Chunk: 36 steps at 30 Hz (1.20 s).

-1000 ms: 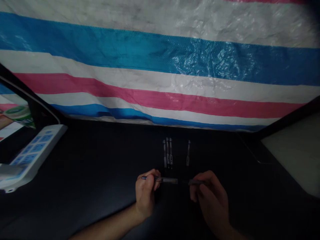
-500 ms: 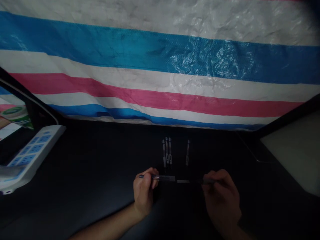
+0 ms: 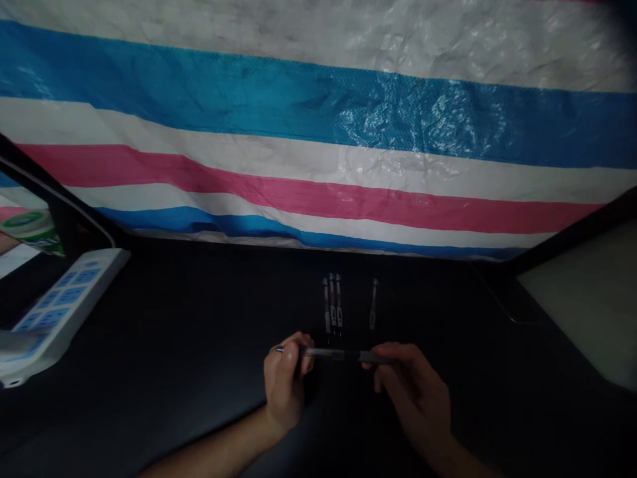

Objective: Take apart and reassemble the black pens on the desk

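spanning between left hand [image 3: 285, 380] and right hand [image 3: 417, 385]: pen [image 3: 331, 354]

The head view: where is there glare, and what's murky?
Head view: glare speckles the blue, white and pink striped plastic sheet, strongest right of centre; the black tabletop sinks into gloom; the slim dark pen held crosswise looks dim and soft.

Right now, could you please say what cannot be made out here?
In the head view:
- Slim clear pen barrel: partly hidden by the left hand; its meeting with the slim grey piece in the right hand is blurred.
- Four slim clear pens: markings too small, dim.
- White plastic power strip, blue-panelled: cut off by left edge.
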Each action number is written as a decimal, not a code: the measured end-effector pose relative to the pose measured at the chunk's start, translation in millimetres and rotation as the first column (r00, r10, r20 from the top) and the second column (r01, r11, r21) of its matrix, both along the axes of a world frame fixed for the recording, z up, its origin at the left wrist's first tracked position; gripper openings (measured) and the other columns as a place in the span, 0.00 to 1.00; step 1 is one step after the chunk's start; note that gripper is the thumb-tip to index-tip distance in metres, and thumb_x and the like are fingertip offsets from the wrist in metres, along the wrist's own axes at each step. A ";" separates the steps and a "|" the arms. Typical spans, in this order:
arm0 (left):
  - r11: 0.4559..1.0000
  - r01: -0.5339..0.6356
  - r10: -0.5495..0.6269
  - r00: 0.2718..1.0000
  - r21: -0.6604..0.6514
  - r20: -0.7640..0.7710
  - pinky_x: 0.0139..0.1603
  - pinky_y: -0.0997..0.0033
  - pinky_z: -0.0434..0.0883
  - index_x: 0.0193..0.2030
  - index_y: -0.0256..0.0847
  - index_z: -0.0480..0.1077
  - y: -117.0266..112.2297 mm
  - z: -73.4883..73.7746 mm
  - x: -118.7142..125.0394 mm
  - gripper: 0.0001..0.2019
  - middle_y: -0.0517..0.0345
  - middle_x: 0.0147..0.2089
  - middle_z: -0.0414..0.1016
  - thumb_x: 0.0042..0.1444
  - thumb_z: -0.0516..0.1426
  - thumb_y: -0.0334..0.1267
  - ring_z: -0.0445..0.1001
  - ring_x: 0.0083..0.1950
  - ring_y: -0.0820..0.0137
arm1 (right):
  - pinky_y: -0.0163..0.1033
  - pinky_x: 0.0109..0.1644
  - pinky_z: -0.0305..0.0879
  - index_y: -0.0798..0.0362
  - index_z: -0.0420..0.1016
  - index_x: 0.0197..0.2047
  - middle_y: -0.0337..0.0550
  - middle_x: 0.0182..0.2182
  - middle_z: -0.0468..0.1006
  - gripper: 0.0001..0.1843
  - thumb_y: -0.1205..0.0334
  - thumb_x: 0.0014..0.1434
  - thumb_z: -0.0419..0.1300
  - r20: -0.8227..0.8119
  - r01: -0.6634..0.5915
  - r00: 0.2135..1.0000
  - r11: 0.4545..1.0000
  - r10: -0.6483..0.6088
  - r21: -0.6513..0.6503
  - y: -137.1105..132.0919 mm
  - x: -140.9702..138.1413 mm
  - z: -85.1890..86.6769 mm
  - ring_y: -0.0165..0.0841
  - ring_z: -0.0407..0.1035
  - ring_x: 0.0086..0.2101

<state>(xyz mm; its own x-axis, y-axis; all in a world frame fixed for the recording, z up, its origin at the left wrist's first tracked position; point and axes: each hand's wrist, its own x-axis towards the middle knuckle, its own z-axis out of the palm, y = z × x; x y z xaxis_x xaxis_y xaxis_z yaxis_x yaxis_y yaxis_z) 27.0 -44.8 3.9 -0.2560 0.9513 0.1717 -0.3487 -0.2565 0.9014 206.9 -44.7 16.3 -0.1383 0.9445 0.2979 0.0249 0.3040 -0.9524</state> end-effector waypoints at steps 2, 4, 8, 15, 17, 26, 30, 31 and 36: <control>1.000 -0.008 0.008 1.000 0.011 -0.003 0.25 0.70 0.54 0.18 0.40 0.57 0.7 0.4 -0.9 0.25 0.62 0.19 0.53 0.63 0.49 0.51 0.53 0.23 0.72 | 0.32 0.27 0.69 0.48 0.71 0.46 0.42 0.35 0.77 0.10 0.69 0.63 0.56 0.054 0.014 0.998 0.997 -0.018 0.071 1.3 1.1 -1.5 0.26 0.69 0.24; 1.000 -0.011 0.011 1.000 0.000 -0.010 0.25 0.69 0.53 0.18 0.40 0.57 0.4 -0.9 -1.5 0.24 0.62 0.19 0.53 0.63 0.48 0.51 0.53 0.23 0.72 | 0.32 0.27 0.69 0.47 0.71 0.45 0.40 0.35 0.76 0.11 0.71 0.62 0.56 0.097 0.028 0.994 0.992 -0.040 0.120 2.2 2.3 -1.7 0.27 0.70 0.25; 0.999 -0.023 0.022 0.999 -0.030 -0.028 0.26 0.69 0.54 0.18 0.41 0.57 -0.5 -3.9 -0.8 0.25 0.62 0.19 0.53 0.64 0.47 0.50 0.53 0.23 0.72 | 0.32 0.28 0.70 0.46 0.71 0.45 0.39 0.32 0.77 0.13 0.73 0.61 0.56 0.137 -0.012 0.990 0.980 -0.016 0.201 1.8 2.0 2.6 0.29 0.73 0.28; 1.000 0.011 -0.011 1.000 -0.025 -0.029 0.26 0.69 0.54 0.18 0.41 0.58 -1.7 -4.0 0.0 0.24 0.62 0.19 0.54 0.63 0.48 0.52 0.54 0.23 0.72 | 0.31 0.25 0.63 0.51 0.72 0.31 0.37 0.23 0.75 0.12 0.62 0.66 0.53 0.414 -0.069 0.910 0.974 -0.027 0.214 7.5 4.1 11.6 0.27 0.69 0.21; 1.000 0.021 -0.022 0.999 -0.022 -0.041 0.26 0.69 0.54 0.19 0.41 0.58 -2.4 -5.2 -0.2 0.24 0.62 0.19 0.54 0.62 0.48 0.52 0.54 0.23 0.72 | 0.30 0.23 0.61 0.51 0.68 0.25 0.36 0.18 0.69 0.22 0.57 0.69 0.46 0.446 -0.131 0.894 0.977 0.042 0.171 8.2 5.1 11.0 0.26 0.65 0.18; 1.000 0.009 -0.010 0.999 -0.016 -0.045 0.26 0.69 0.54 0.19 0.41 0.56 -3.4 -6.1 -0.1 0.24 0.62 0.19 0.53 0.64 0.47 0.51 0.54 0.24 0.72 | 0.33 0.32 0.67 0.49 0.70 0.40 0.39 0.29 0.77 0.07 0.58 0.66 0.53 0.503 -0.066 0.858 0.948 -0.106 0.313 3.0 10.6 -1.7 0.31 0.73 0.29; 1.000 0.000 -0.002 0.997 -0.028 -0.074 0.27 0.69 0.55 0.19 0.41 0.57 -5.0 -7.0 0.5 0.24 0.62 0.19 0.54 0.64 0.47 0.50 0.55 0.24 0.71 | 0.33 0.28 0.64 0.49 0.69 0.40 0.36 0.22 0.72 0.15 0.54 0.69 0.45 0.547 -0.222 0.833 0.955 0.081 0.197 5.8 6.5 4.4 0.29 0.68 0.22; 1.000 -0.002 0.000 0.997 -0.031 -0.073 0.27 0.69 0.55 0.19 0.41 0.57 -5.7 -7.1 1.0 0.24 0.62 0.19 0.54 0.64 0.47 0.50 0.55 0.24 0.71 | 0.34 0.31 0.66 0.50 0.68 0.46 0.38 0.26 0.74 0.13 0.54 0.69 0.46 0.552 -0.204 0.832 0.953 0.048 0.225 5.1 4.8 4.5 0.30 0.70 0.25; 1.000 0.011 -0.012 1.000 -0.024 -0.022 0.27 0.69 0.55 0.19 0.41 0.56 -9.3 -7.6 3.9 0.23 0.62 0.19 0.53 0.64 0.47 0.49 0.54 0.23 0.72 | 0.33 0.29 0.65 0.48 0.63 0.46 0.38 0.29 0.73 0.05 0.63 0.67 0.49 0.481 -0.151 0.876 0.927 -0.035 0.342 3.4 0.3 0.9 0.30 0.69 0.26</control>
